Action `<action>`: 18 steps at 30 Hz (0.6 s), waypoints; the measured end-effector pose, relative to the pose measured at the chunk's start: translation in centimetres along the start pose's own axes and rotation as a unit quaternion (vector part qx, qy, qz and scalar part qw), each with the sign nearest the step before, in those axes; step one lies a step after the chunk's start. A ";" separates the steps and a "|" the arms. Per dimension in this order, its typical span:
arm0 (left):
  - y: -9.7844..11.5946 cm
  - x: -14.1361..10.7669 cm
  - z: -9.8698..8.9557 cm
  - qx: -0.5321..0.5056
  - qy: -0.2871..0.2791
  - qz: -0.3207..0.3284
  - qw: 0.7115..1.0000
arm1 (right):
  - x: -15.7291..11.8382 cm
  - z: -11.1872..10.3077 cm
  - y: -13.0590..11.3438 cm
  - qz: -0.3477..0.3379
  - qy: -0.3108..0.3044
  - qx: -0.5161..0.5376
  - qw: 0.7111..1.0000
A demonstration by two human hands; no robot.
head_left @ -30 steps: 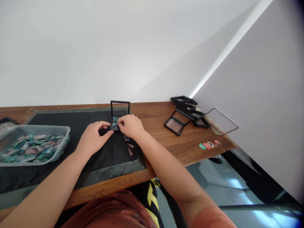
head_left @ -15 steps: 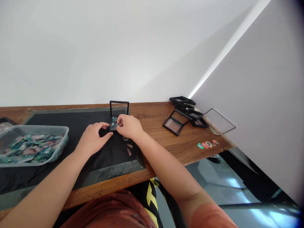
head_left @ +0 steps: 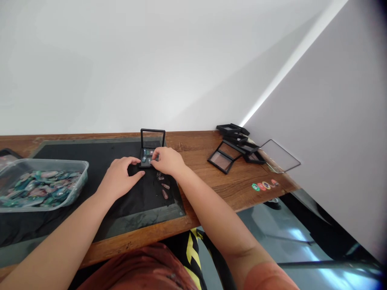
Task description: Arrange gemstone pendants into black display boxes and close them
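An open black-framed case (head_left: 152, 130) stands on the black mat, its clear lid upright and several small glossy stones (head_left: 144, 159) lying in its base. My left hand (head_left: 121, 176) is at the case's left edge, thumb and fingers apart, holding nothing. Over the right side of the base, my right hand (head_left: 168, 160) has thumb and forefinger pinched together; whatever is between them is too small to make out. Just below the case, several small pieces, among them a pinkish drop-shaped one (head_left: 165, 194), lie on the mat.
A clear plastic tub (head_left: 84, 171) of green and pink stones sits at the left. Black frames (head_left: 222, 161) are piled at the right by the wall. Round coloured stickers (head_left: 261, 186) lie near the right table edge, and a thin wire frame (head_left: 290, 155) leans beyond them.
My right hand has shifted slightly to the right over the case, uncovering more of the stones in its base. The left hand has hardly moved.
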State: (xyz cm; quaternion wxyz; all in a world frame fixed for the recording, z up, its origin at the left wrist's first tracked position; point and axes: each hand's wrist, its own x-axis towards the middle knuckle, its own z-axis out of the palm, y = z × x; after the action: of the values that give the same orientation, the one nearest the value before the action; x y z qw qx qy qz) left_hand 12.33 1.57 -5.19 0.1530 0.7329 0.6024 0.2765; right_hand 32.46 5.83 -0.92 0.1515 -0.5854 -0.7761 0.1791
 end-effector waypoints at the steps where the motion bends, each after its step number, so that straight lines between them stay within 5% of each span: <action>1: 0.0 0.0 0.0 0.001 -0.001 0.001 1.000 | 0.0 0.2 -0.1 -0.004 -0.003 0.000 1.000; 8: -0.1 0.0 0.1 0.012 -0.007 0.000 1.000 | -0.3 -1.5 0.5 -0.014 -0.006 0.014 1.000; 14: 0.2 -0.1 0.0 0.020 -0.013 -0.004 1.000 | -1.0 -4.9 1.3 -0.049 -0.186 0.029 0.981; 18: 0.3 -0.1 0.0 0.021 -0.016 -0.003 1.000 | -1.1 -4.5 1.0 -0.057 -0.216 -0.006 0.975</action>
State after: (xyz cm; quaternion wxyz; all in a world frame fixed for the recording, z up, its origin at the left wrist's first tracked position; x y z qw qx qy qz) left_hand 12.53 1.45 -5.04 0.1484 0.7384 0.6078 0.2518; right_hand 35.64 5.53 2.59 -0.0129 -0.4885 -0.8237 0.2875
